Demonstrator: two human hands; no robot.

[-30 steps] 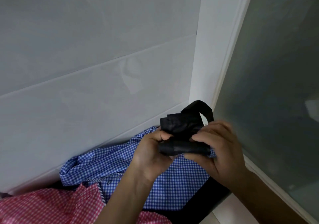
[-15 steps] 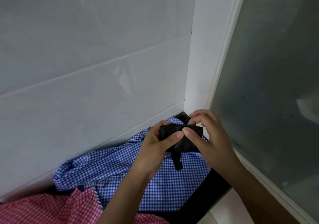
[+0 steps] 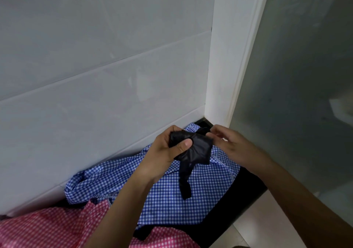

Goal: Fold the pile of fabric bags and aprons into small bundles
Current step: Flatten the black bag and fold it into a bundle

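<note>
A small black fabric bag (image 3: 198, 149), folded into a tight bundle, is held above the pile. My left hand (image 3: 168, 150) grips its left side, thumb pressed across the front. My right hand (image 3: 231, 144) pinches a black corner at the bundle's upper right with its fingertips. A black strap (image 3: 185, 182) dangles from the bundle's underside. Below lie a blue checked apron (image 3: 172, 196) and a pink checked apron (image 3: 47, 228), both crumpled on a black counter (image 3: 238, 200).
A white tiled wall (image 3: 95, 76) rises right behind the pile. A white door frame (image 3: 227, 56) and a frosted glass panel (image 3: 305, 76) close off the right side. Pale floor tile (image 3: 254, 215) shows beyond the counter's right edge.
The bundle has been flattened and turned, its strap now hanging down. My right hand shifted from wrapping the bundle to pinching its upper right corner. The view dipped slightly.
</note>
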